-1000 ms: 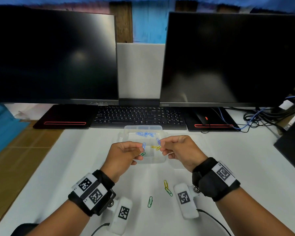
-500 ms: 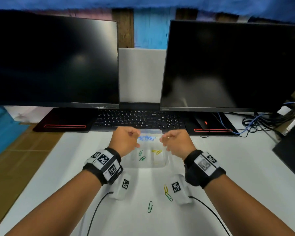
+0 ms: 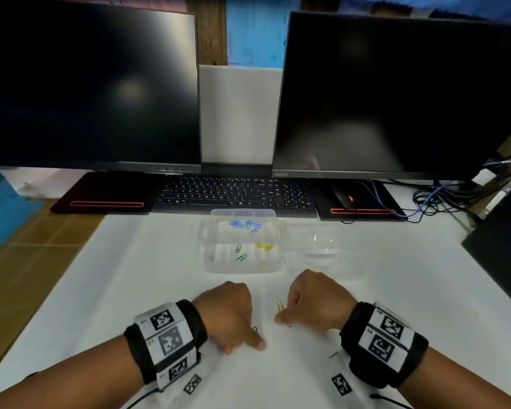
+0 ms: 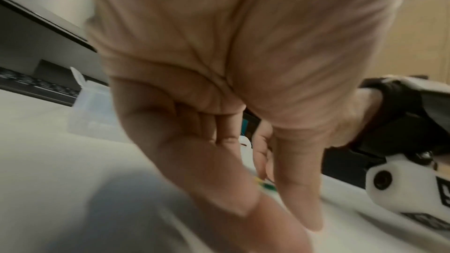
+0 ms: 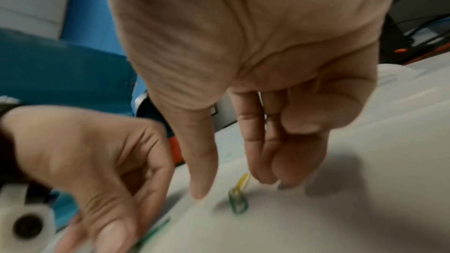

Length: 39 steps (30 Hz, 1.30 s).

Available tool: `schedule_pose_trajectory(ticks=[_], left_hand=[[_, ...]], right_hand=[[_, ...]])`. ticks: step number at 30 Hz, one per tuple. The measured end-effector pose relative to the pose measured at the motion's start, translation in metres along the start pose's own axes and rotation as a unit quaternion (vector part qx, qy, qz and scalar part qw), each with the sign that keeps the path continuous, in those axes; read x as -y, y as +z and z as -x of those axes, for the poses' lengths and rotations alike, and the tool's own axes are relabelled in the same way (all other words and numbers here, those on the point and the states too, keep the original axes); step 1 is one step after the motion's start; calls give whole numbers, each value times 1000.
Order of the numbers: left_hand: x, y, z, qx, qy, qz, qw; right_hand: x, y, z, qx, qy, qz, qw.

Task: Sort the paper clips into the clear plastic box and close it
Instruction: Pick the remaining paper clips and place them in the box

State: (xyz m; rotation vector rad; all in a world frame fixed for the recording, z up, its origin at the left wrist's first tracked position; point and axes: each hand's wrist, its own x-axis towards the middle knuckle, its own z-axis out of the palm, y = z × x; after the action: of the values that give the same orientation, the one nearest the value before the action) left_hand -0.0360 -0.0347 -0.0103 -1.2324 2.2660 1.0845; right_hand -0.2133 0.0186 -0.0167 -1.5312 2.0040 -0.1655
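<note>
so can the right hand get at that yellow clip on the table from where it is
Probably yes. The right hand is poised over the yellow clip on the white table, fingertips right beside it, and nothing lies between. A green clip overlaps its near end and may come along.

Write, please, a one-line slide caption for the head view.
Both hands, left hand and right hand, reach for loose paper clips before the open clear plastic box.

A: Head view dim up top, soft glare on the two black monitor screens [image 3: 89, 84], edges bowed.
B: Wrist views heavily motion-blurred; soft shadows under fingers on the white tabletop [image 5: 340, 209].
</note>
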Motion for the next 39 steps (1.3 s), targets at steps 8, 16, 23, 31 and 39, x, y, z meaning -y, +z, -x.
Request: schedule_pose_trajectory(ticks=[8, 16, 23, 31, 39], left_hand=[[-9, 2, -11, 5, -9, -12, 1000], [-3, 3, -16, -15, -9, 25, 1000], [1, 3, -20, -94, 48, -21, 994], [-1, -3, -18, -79, 41, -22, 996], [4, 4, -27, -131, 53, -94, 985]], right_hand=[[8, 12, -13, 11, -5, 6, 1000], [5, 17, -18, 24, -15, 3, 1000], [5, 16, -17, 5, -31, 14, 999], [7, 14, -12, 15, -66, 0, 998], [10, 14, -6, -2, -115, 36, 993]])
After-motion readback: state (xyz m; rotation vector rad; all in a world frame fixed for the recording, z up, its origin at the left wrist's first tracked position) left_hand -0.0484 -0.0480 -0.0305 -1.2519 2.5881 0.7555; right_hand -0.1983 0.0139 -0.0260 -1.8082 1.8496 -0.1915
